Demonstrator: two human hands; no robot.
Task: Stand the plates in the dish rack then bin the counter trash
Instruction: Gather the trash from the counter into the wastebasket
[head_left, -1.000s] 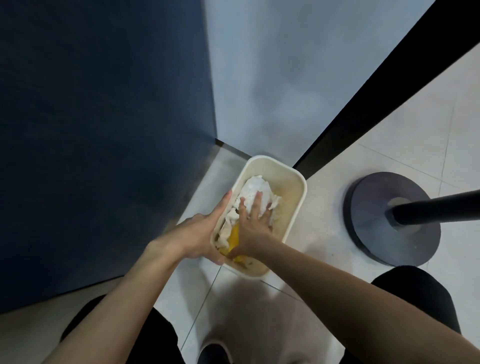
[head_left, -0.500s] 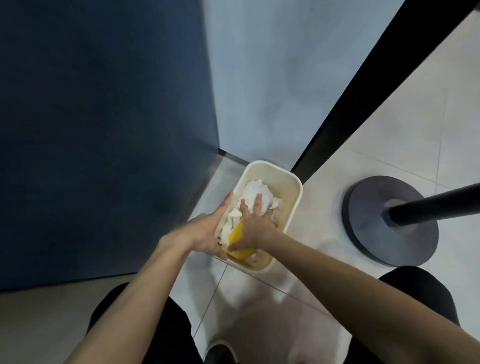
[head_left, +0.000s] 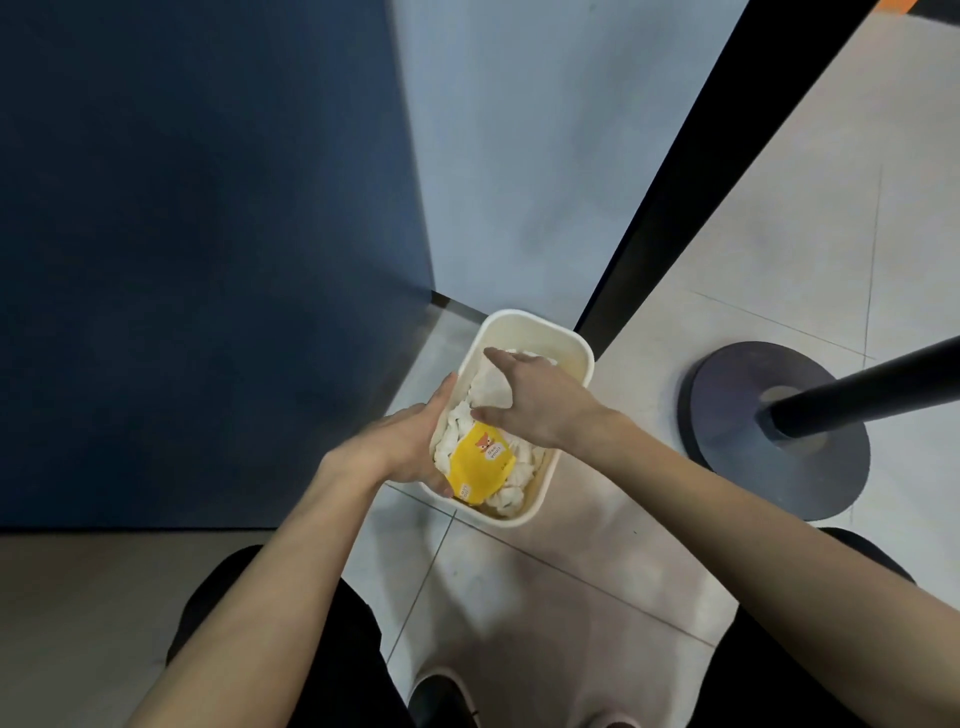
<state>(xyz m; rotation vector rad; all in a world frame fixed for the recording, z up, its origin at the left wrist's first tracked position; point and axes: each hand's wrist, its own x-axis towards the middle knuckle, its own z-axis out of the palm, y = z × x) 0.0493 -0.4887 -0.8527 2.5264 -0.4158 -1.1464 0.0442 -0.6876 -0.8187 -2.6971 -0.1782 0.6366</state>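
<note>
A cream rectangular bin (head_left: 535, 325) stands on the floor in a corner. It holds crumpled white paper (head_left: 519, 465) and a yellow wrapper (head_left: 479, 467) lying on top. My left hand (head_left: 410, 441) rests flat against the bin's left rim, its thumb by the wrapper. My right hand (head_left: 530, 397) hovers over the far part of the bin with fingers spread, holding nothing. No plates or dish rack are in view.
A dark blue cabinet side (head_left: 197, 249) rises at the left and a pale wall (head_left: 519, 156) behind the bin. A black frame (head_left: 675, 208) runs diagonally. A round dark stand base (head_left: 737, 426) with a black pole (head_left: 857, 395) sits on the tiles at the right.
My right hand has lifted off the yellow wrapper and shifted toward the far end of the bin. The wrapper now lies uncovered on the paper. My left hand stays at the rim.
</note>
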